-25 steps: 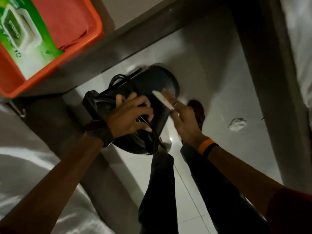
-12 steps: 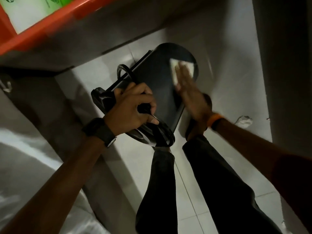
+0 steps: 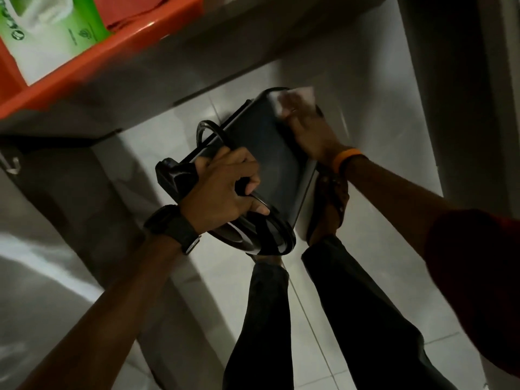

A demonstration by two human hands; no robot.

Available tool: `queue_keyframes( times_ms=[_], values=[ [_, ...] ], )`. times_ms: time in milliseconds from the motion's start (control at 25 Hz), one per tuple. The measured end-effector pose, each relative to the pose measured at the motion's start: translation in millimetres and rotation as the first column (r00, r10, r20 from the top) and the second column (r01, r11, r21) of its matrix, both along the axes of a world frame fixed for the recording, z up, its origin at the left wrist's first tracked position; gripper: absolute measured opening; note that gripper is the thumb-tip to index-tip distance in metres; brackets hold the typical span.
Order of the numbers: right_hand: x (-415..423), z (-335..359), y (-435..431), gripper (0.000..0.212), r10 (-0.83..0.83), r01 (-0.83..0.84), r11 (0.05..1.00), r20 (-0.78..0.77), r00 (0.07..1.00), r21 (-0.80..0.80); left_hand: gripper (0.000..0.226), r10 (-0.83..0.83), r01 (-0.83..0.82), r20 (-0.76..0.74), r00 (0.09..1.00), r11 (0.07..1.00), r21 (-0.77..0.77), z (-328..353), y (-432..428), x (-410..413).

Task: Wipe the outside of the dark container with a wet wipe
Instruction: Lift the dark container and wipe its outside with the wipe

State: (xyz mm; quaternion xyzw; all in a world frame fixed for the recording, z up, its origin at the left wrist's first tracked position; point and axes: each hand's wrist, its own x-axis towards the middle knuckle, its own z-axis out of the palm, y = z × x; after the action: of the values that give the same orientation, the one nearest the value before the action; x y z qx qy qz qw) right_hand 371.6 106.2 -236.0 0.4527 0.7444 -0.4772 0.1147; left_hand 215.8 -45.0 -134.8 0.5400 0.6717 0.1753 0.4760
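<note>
Change: since half a second ago the wet wipe has been carried further up the dark container, from the upper part of its side wall to the far rounded end; a second ago the wipe was only being brought toward the wall.
Meaning for the task: a long stroke along the outer wall is judged to be ending at the far edge; other sides are probably not yet wiped, so the container will likely need turning.
Container position: it is held tilted in the air above the tiled floor, in front of the person's legs, with its far end pointing away and upward.
Left hand: it is clenched around the near rim of the container together with a glossy black bag liner and thin loop handle; a dark watch is worn on the wrist.
Right hand: it is pressed flat on the wipe, which is pinned under the fingers against the container's far end; an orange wristband is worn.
Writing: a green and white wipes pack lies in an orange tray at upper left; printing is visible on it but is too blurred to be read, and no brand can be made out.
Risk: with only one hand gripping the slick liner and rim, slipping under the wiping pressure is judged possible.
</note>
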Motion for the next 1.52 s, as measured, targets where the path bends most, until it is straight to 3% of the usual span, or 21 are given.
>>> queue_keyframes(
  times_ms=[80,160,280,360,400,480,560,600,680,760,840,880,960,1040,1120,1200,1240,1320,1360,1440,1520],
  values=[
    [-9,14,-22,0.048,0.231,-0.235,0.972,-0.174,0.957,0.000,0.051,-0.028,0.028,0.007,1.000,0.999,-0.022,4,7,10],
    [-11,7,-15,0.050,0.357,-0.362,0.932,-0.171,0.918,0.005,0.055,-0.122,0.119,-0.071,0.990,0.992,-0.037,4,5,22],
    [-2,-13,38,0.052,0.172,-0.166,0.985,0.159,0.972,-0.047,0.052,-0.232,0.234,-0.167,0.958,0.972,-0.010,-1,-7,36],
    [15,-8,42,0.051,0.083,-0.075,0.996,0.183,0.980,-0.053,0.055,-0.224,0.224,-0.168,0.960,0.974,-0.020,2,-5,38],
    [24,4,26,0.051,0.039,-0.030,0.996,0.117,0.992,-0.082,0.059,-0.182,0.179,-0.151,0.972,0.983,-0.033,3,-2,36],
    [45,38,-29,0.050,0.026,-0.051,0.987,-0.166,0.986,-0.151,0.066,-0.044,0.042,-0.026,0.999,0.998,-0.046,5,7,28],
    [76,67,-80,0.052,0.162,-0.238,0.963,-0.432,0.887,-0.126,0.067,0.095,-0.088,0.155,0.983,0.995,-0.051,3,12,23],
    [90,66,-87,0.052,0.238,-0.305,0.950,-0.478,0.846,-0.067,0.065,0.127,-0.120,0.201,0.971,0.992,-0.047,0,12,22],
    [106,40,-67,0.052,0.214,-0.235,0.972,-0.390,0.896,-0.007,0.061,0.148,-0.138,0.218,0.965,0.989,-0.058,-6,9,29],
    [110,6,-26,0.050,-0.090,0.083,0.995,-0.118,0.989,-0.063,0.056,0.169,-0.161,0.210,0.963,0.985,-0.059,-14,8,33],
    [113,-17,10,0.051,-0.319,0.328,0.937,0.089,0.943,-0.117,0.052,0.180,-0.174,0.198,0.963,0.984,-0.049,-17,14,30],
    [112,-18,9,0.051,-0.349,0.358,0.922,0.084,0.933,-0.147,0.048,0.188,-0.181,0.186,0.964,0.982,-0.055,-18,18,27],
    [106,-1,-23,0.050,-0.269,0.239,0.954,-0.160,0.950,-0.182,0.038,0.229,-0.218,0.174,0.958,0.973,-0.079,-14,24,21],
    [110,24,-65,0.048,-0.059,-0.016,0.986,-0.437,0.897,-0.166,0.043,0.223,-0.205,0.177,0.959,0.972,-0.115,-9,24,13],
    [115,18,-61,0.048,0.049,-0.121,0.986,-0.490,0.870,-0.117,0.052,0.186,-0.176,0.103,0.977,0.979,-0.102,-10,17,4],
    [106,-1,-21,0.050,-0.200,0.166,0.975,-0.265,0.943,-0.146,0.040,0.199,-0.194,-0.208,0.958,0.980,0.043,-15,9,4],
    [101,-9,4,0.053,-0.380,0.361,0.916,-0.089,0.921,-0.174,0.037,0.225,-0.183,-0.372,0.901,0.972,0.144,-16,4,11],
    [90,-16,29,0.056,-0.464,0.478,0.858,0.113,0.878,-0.190,0.038,0.258,-0.106,-0.472,0.843,0.940,0.323,-23,4,37],
    [81,-10,22,0.054,-0.429,0.437,0.875,0.082,0.899,-0.207,0.036,0.234,-0.046,-0.458,0.858,0.921,0.386,-27,6,51],
    [63,15,-17,0.050,-0.314,0.258,0.928,-0.191,0.930,-0.269,0.026,0.211,0.026,-0.416,0.885,0.868,0.496,-35,11,70],
    [63,46,-62,0.049,-0.184,0.058,0.964,-0.490,0.852,-0.260,0.029,0.283,-0.029,-0.356,0.891,0.816,0.577,-37,18,72]
  ],
)
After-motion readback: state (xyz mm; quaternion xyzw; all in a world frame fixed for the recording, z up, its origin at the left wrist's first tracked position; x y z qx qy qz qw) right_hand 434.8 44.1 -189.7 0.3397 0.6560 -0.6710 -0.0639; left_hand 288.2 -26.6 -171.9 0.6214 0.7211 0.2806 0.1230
